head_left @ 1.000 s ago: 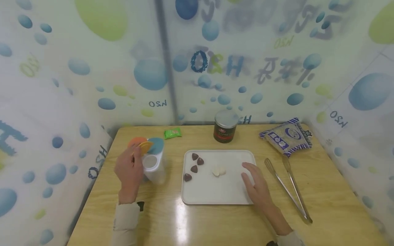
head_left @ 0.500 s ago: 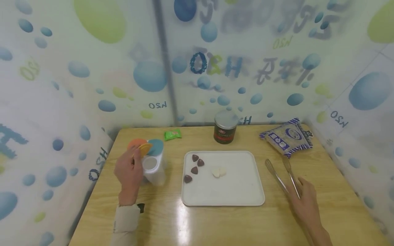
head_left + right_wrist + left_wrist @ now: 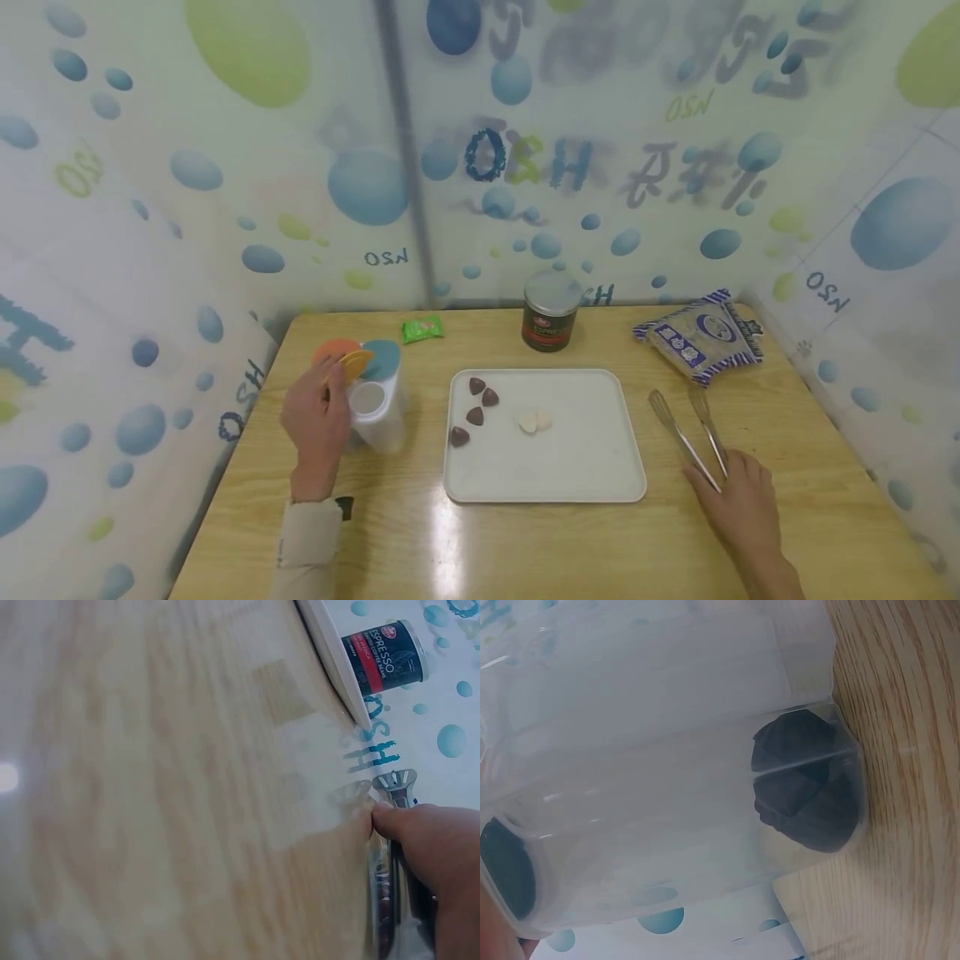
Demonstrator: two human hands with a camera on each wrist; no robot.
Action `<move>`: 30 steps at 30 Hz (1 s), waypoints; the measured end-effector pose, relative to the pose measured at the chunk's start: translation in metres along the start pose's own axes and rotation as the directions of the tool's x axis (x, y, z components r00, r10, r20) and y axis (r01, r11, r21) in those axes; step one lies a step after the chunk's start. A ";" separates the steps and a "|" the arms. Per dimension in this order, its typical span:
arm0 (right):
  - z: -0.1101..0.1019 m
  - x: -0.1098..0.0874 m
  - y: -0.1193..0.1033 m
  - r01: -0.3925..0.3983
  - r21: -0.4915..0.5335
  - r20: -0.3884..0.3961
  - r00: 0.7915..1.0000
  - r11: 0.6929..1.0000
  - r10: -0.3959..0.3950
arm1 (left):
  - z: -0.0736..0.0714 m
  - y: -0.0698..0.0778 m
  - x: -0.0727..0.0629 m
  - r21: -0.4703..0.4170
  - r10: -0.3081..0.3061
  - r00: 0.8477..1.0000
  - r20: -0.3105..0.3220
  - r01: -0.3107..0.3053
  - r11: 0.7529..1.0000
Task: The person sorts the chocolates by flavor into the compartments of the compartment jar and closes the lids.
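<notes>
My left hand (image 3: 317,417) pinches a small yellow lid (image 3: 358,363) raised at the top of a clear storage container (image 3: 388,429). The uncovered compartment is round-mouthed; orange and blue lids show beside it. Through the container's wall in the left wrist view, dark lumps (image 3: 802,780) lie at the bottom. On the right of the table, my right hand (image 3: 742,504) grips metal tongs (image 3: 678,433) from above, thumb along one arm, their tips spread apart. Between the hands, a white tray (image 3: 555,479) bears several dark brown chocolate-like pieces (image 3: 475,416) and pale flat pieces (image 3: 528,422).
An espresso can (image 3: 550,312) stands behind the tray. A blue-and-white printed bag (image 3: 701,337) lies at the back right, beyond the tong tips. Back left is a small green packet (image 3: 422,329). Patterned walls close off the table's back and sides.
My right hand has left the tray's right edge, moved right and down to the tongs, and now grips them. The left hand stays in place with the yellow lid.
</notes>
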State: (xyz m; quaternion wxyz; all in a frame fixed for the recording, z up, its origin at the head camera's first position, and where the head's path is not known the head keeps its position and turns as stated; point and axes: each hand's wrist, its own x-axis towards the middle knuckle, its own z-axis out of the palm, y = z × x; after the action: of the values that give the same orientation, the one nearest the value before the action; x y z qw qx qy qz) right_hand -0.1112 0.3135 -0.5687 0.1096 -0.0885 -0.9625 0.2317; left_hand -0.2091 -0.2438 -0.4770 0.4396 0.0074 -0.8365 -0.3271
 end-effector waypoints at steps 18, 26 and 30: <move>-0.023 0.007 -0.033 -0.011 0.093 0.041 0.999 0.996 0.008 | 0.002 -0.001 0.001 -0.003 0.009 1.000 -0.021 -0.009 1.000; -0.014 0.005 -0.055 0.081 0.042 0.218 0.972 0.996 -0.088 | 0.001 -0.001 0.002 0.014 0.023 1.000 -0.015 -0.022 1.000; -0.009 0.005 -0.066 0.100 0.036 0.290 0.951 0.994 -0.107 | 0.001 -0.002 0.002 0.019 0.024 1.000 -0.012 -0.024 1.000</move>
State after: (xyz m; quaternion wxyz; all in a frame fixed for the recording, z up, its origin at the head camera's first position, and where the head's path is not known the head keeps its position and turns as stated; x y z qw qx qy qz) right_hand -0.1212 0.2601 -0.5295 -0.0206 -0.0016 -0.9690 0.2463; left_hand -0.2113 -0.2453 -0.4771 0.4487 0.0033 -0.8367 -0.3139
